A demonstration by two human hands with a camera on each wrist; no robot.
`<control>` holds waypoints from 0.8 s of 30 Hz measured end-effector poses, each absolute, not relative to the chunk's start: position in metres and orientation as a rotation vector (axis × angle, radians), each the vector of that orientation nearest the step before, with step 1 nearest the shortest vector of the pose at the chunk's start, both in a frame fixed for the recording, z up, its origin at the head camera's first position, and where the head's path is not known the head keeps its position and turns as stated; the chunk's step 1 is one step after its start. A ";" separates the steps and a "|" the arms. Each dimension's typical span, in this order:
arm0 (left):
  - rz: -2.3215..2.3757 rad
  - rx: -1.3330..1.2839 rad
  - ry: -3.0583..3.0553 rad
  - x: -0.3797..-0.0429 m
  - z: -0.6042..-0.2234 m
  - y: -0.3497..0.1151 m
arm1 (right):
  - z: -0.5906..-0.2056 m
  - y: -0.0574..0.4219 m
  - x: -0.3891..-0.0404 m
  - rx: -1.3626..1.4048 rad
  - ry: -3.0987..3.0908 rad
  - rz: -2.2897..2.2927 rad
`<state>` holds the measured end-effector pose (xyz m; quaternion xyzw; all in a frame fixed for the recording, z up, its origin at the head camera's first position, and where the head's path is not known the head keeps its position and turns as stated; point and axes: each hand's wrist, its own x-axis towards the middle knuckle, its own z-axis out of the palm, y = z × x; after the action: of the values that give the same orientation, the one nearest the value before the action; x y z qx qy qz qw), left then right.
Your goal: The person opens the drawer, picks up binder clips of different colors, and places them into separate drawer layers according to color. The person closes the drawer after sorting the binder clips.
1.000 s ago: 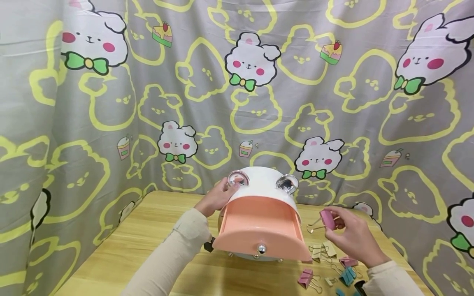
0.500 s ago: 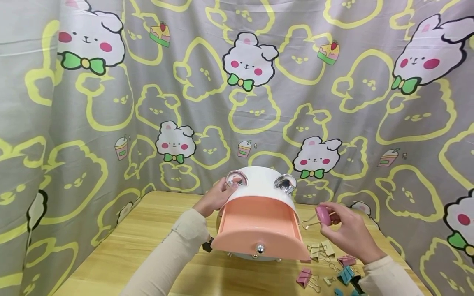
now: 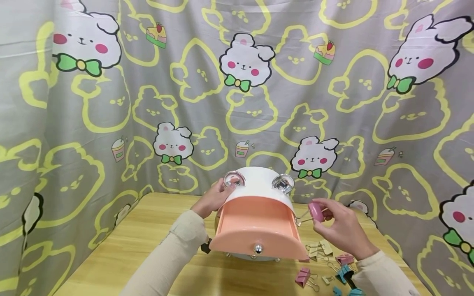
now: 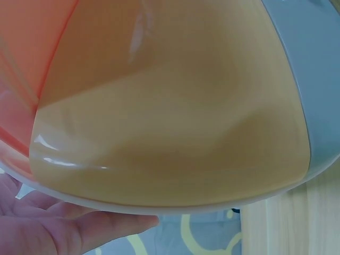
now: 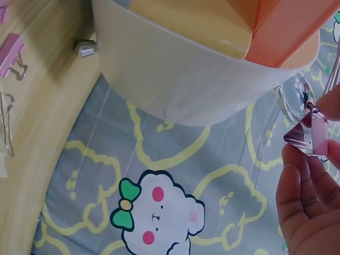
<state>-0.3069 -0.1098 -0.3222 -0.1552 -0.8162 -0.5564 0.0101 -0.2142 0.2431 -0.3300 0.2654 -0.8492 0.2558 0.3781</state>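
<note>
A white, frog-like desktop drawer box has shiny round eyes, and its peach drawer is pulled out. My left hand holds the box's upper left side, thumb beside the left eye; the left wrist view shows fingers along the rim. My right hand pinches a pink binder clip by its body, right of the drawer. The clip's wire handles point left, near the drawer's right edge. In the right wrist view the same binder clip sits between thumb and fingers.
Several loose binder clips lie right of the box, including a pink one, cream ones and a teal one. A dark object shows at the box's left. A patterned curtain hangs behind the wooden table.
My right hand has moved left with the pink binder clip, bringing its handles closer to the drawer's right edge. My left hand stays on the box.
</note>
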 end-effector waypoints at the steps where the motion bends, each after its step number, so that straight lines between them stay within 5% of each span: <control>1: -1.738 -0.482 -2.547 -0.307 -0.322 -0.110 | -0.329 0.242 -0.214 0.684 -2.168 0.655; 24: -1.728 -0.491 -2.561 -0.304 -0.321 -0.112 | -0.325 0.224 -0.222 0.789 -2.157 0.688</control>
<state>-0.3043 -0.1117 -0.3209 -0.1568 -0.8187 -0.5523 0.0068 -0.2222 0.2243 -0.3248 0.3067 -0.8382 0.2672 0.3634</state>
